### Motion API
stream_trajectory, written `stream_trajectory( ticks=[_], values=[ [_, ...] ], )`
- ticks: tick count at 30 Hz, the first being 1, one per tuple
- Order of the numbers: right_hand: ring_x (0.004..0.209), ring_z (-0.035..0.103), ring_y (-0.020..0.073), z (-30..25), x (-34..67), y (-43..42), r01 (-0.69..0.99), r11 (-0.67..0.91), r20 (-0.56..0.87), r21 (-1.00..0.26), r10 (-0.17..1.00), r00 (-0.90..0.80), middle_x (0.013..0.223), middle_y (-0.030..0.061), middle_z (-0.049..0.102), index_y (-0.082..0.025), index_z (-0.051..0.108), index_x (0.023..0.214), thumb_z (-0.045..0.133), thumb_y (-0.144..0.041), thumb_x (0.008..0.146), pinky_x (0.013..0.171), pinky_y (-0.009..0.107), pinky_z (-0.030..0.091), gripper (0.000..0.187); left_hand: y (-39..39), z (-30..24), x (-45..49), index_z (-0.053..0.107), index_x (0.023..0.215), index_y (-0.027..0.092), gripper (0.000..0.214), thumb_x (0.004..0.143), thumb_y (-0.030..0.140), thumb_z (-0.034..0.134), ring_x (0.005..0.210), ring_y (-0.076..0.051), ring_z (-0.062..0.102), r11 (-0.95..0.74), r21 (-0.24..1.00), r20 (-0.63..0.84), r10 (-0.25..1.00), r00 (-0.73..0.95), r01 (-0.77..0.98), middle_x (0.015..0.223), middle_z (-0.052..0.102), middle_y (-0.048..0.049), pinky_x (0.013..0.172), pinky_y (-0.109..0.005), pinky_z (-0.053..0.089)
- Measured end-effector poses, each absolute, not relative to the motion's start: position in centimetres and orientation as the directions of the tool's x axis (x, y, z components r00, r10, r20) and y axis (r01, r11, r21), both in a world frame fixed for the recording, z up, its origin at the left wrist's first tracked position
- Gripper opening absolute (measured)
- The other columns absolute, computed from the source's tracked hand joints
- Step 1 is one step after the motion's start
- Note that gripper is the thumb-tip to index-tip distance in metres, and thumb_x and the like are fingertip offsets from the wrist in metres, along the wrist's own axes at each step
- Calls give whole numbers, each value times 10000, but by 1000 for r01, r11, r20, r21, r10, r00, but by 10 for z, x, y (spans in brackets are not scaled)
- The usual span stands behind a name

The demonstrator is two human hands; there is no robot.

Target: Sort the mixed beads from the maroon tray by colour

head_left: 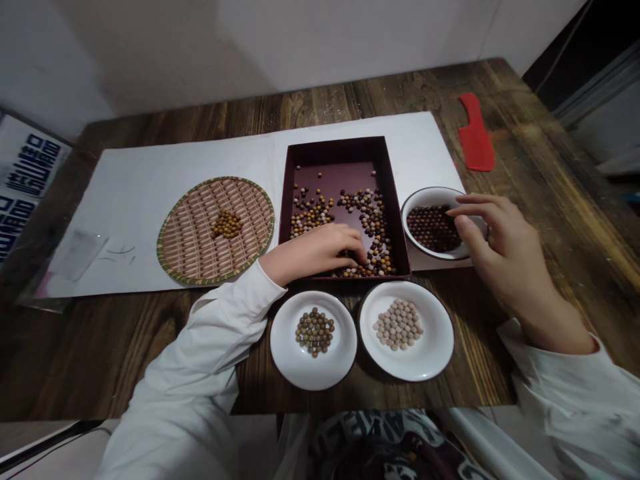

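Dark red cardboard-looking tray (335, 148) is the middle of everything here, sitting on a white paper sheet (150, 193) on a wooden table (550, 167), with mixed beans (367, 213) scattered inside, mostly in 2 loose bands. Left hand (313, 253) reaches over the tray's near wall, fingers (353, 248) curled down into the beans at the near end. Can't tell if it's actually pinching any, the hand hides that. Right hand (505, 253) sits just right of the tray, held loose and open above a white bowl (425, 195) full of dark brown beans (433, 229), fingertips (450, 212) right over the beans. Left of the tray there's a round woven bamboo tray (190, 220) with a small pile of golden beans (227, 225). In front of the tray are 2 white plates, 1 (285, 347) holding mottled brown beans (314, 331), the other (435, 347) holding pale beans (398, 324). Beyond the bowl, off the paper, lies a red plastic piece (476, 133)
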State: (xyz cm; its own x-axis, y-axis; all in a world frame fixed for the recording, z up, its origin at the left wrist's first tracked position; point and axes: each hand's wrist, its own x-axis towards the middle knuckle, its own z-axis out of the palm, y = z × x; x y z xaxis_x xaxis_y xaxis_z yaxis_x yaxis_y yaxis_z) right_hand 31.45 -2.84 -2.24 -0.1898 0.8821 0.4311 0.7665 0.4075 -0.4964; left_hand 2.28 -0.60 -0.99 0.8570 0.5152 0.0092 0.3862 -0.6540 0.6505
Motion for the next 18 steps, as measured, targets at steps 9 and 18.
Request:
stream_trajectory(
  ticks=[9,18],
  values=[
    [1158,585,274,-23,317,-29,771,416,433,-482,878,-203,1172,137,650,-197,660,1015,474,-390,956,1013,493,434,275,-7,-8,23,712,999,139,146,910,184,606,969,-177,607,-646,647,-16,520,854,406,995,697,-70,886,-285,423],
    [1176,578,284,-23,315,-28,775,420,437,-472,875,-209,1165,158,652,-169,666,1016,468,-392,958,1019,497,430,304,-7,-9,23,704,940,150,104,904,171,609,922,-167,618,-672,615,-4,521,854,413,938,705,-52,862,-278,418]
  ],
)
